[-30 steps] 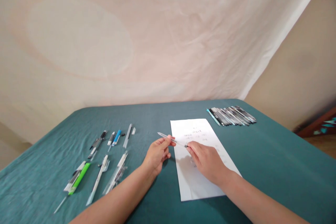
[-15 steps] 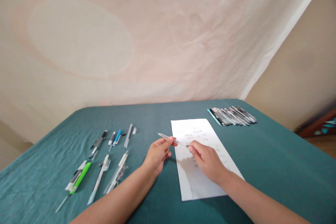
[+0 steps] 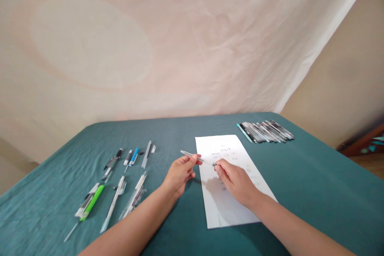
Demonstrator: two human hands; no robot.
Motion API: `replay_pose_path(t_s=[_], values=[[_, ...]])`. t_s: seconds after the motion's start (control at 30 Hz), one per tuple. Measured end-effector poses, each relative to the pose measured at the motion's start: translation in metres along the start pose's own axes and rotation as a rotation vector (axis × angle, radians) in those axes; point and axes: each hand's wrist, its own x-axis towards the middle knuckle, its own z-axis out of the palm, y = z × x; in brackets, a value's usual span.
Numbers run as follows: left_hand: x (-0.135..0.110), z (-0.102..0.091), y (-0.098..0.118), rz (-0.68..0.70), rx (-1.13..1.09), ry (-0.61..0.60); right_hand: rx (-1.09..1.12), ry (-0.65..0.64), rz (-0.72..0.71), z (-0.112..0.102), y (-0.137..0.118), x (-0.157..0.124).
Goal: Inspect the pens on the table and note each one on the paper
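Observation:
A slim clear pen (image 3: 206, 161) is held between my two hands, above the left part of a white paper sheet (image 3: 216, 208). My left hand (image 3: 180, 173) pinches its barrel near the middle, and one end sticks out to the left past the fingers. At the other end, my right hand (image 3: 235, 180) has thumb and forefinger closed on the dark tip. Small dark handwriting covers part of the sheet, partly hidden by the right hand.
Left on the green cloth (image 3: 174, 132) lie pen parts: a green barrel (image 3: 93, 202), a white pen (image 3: 114, 204), a blue cap (image 3: 134, 156), a clear barrel (image 3: 146, 154) and other pieces. A row of several pens (image 3: 265, 131) lies at the back right.
Almost nothing differs. The pen stays in both hands at the same place, and the whole view has shifted very slightly.

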Motion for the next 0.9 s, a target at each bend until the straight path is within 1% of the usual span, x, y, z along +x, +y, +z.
replay_pose_path(t_s=[0.13, 0.37, 0.57, 0.9], values=[[0.0017, -0.0029, -0.0009, 0.004, 0.000, 0.002, -0.022, 0.008, -0.013, -0.0010, 0.0001, -0.0001], [0.0033, -0.0054, -0.0001, 0.040, -0.026, 0.041, -0.060, 0.066, -0.025, -0.0020, 0.0006, -0.0003], [0.0011, -0.0021, 0.0024, 0.038, -0.036, 0.084, 0.021, 0.061, -0.002, -0.0008, 0.0014, -0.0007], [0.0024, -0.0016, 0.0009, 0.023, -0.080, 0.084, 0.142, 0.042, 0.032, -0.0039, -0.0015, -0.0004]])
